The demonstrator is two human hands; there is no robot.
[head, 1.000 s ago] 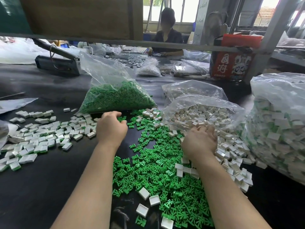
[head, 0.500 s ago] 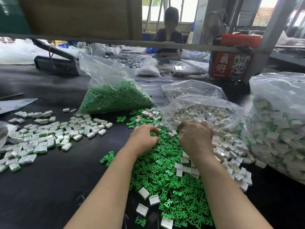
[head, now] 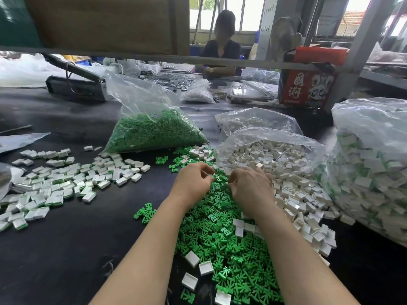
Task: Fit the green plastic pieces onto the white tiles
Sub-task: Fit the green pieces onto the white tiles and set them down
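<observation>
Loose green plastic pieces (head: 215,230) lie in a heap on the black table in front of me. White tiles (head: 308,208) spill from an open clear bag (head: 271,150) to their right. My left hand (head: 193,183) and my right hand (head: 251,188) meet over the far end of the green heap, fingers curled toward each other. A green piece (head: 219,178) shows in the gap at my left fingertips. My right fingers curl round a white tile that they mostly hide. Tiles with green backs (head: 55,186) are spread out at the left.
A clear bag of green pieces (head: 154,133) stands behind the heap. A big bag of fitted tiles (head: 370,172) fills the right side. Farther back are a red box (head: 308,84), a grey machine (head: 74,84) and a seated person (head: 222,49).
My left hand has swung from the left edge of the green heap toward the middle. My right hand has come off the white tile pile, and both hands now meet.
</observation>
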